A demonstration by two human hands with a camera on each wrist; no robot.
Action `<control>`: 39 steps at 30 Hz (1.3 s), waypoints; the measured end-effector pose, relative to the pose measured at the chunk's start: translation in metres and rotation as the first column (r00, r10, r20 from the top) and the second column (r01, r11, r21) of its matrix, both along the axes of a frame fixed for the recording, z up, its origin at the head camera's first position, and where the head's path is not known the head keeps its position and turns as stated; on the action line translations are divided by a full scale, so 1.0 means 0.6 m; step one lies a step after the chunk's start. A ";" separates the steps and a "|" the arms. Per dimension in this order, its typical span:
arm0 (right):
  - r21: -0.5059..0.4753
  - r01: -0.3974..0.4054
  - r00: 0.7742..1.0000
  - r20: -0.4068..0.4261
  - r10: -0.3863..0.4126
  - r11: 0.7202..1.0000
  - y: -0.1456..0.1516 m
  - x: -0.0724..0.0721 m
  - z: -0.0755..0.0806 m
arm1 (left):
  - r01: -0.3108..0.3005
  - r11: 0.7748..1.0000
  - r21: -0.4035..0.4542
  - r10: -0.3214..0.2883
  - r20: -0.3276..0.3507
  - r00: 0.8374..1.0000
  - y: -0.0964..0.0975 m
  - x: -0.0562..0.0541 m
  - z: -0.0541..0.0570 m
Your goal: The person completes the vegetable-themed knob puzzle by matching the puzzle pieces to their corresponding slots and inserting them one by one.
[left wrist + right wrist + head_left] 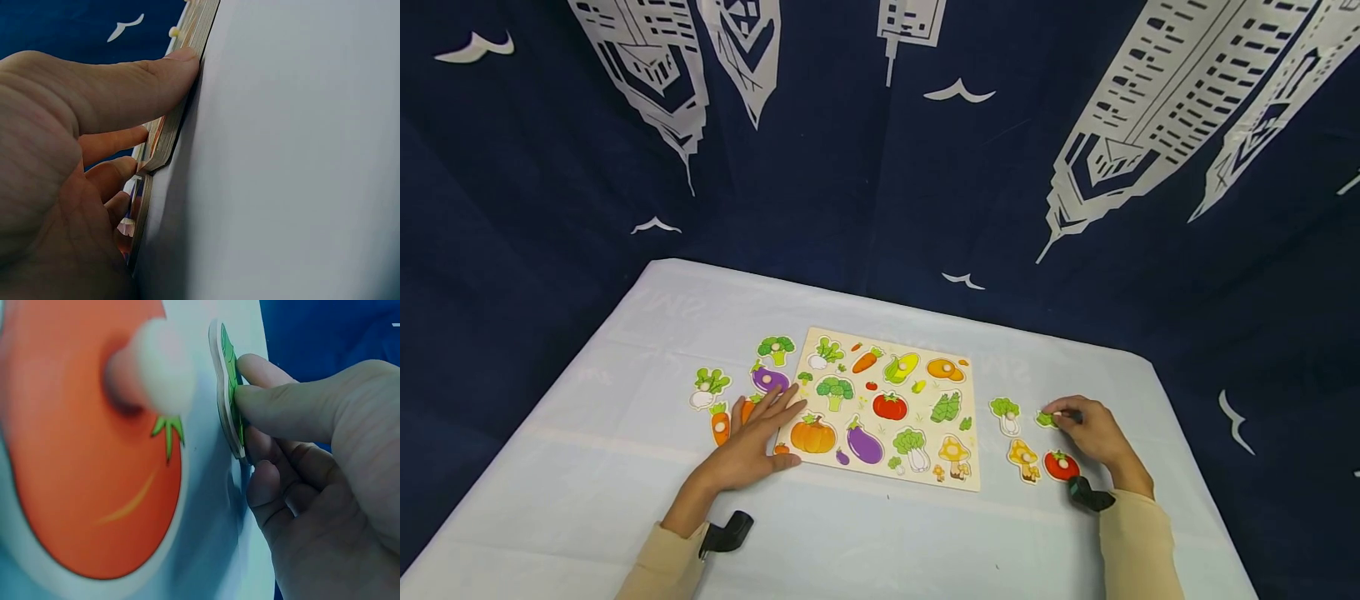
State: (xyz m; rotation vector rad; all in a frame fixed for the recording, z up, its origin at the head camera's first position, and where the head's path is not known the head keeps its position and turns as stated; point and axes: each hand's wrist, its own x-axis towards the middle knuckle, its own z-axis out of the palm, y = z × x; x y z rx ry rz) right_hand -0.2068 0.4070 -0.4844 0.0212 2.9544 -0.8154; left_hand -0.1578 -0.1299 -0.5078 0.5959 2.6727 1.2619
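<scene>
A wooden vegetable puzzle board [861, 408] lies mid-table with its pictures facing up. My left hand [737, 457] rests at the board's lower left corner, fingers extended over its left edge. In the left wrist view the thumb [144, 90] touches the board's side. My right hand [1093, 433] pinches a green leafy vegetable puzzle piece [1047, 419] between thumb and fingers, right of the board. The right wrist view shows this piece edge-on, close to the cloth; its underside contact cannot be told. Nearest that hand lies a tomato piece [1062, 467] with a round knob.
Right of the board lie a bok choy piece [1005, 414] and a mushroom piece [1022, 461]. On the left are broccoli [777, 350], eggplant [769, 379], radish [706, 390] and carrot [720, 425] pieces. An orange piece [748, 408] is partly hidden by the left hand.
</scene>
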 end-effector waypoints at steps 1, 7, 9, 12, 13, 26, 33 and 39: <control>0.002 -0.002 1.000 -0.005 0.002 1.000 0.000 0.000 0.000 | 0.000 1.000 0.000 0.000 0.000 1.000 0.000 0.000 0.001; 0.001 0.010 0.999 -0.031 -0.010 1.000 -0.003 0.004 0.000 | 0.000 1.000 -0.002 0.000 0.010 1.000 0.002 0.001 0.007; -0.004 0.013 0.999 -0.036 -0.013 1.000 -0.004 0.004 0.000 | 0.001 1.000 -0.003 -0.001 0.007 1.000 0.002 0.001 0.008; -0.006 0.017 0.999 -0.043 -0.017 1.000 -0.005 0.005 0.001 | 0.001 1.000 -0.003 -0.001 0.000 1.000 0.002 0.001 0.009; -0.004 0.018 0.999 -0.045 -0.019 1.000 -0.006 0.005 0.002 | 0.002 1.000 -0.002 -0.002 -0.001 1.000 0.002 0.001 0.010; 0.001 0.028 0.994 -0.103 -0.028 1.000 -0.015 0.004 0.009 | -0.002 1.000 -0.009 0.002 0.000 1.000 0.002 0.001 0.004; -0.010 0.034 0.991 -0.128 -0.035 0.999 -0.018 0.003 0.013 | 0.000 1.000 0.000 0.000 -0.014 1.000 0.001 0.002 0.004; -0.031 0.030 0.989 -0.142 -0.034 0.999 -0.027 0.000 0.018 | -0.003 1.000 0.003 0.003 -0.010 1.000 0.001 0.003 0.005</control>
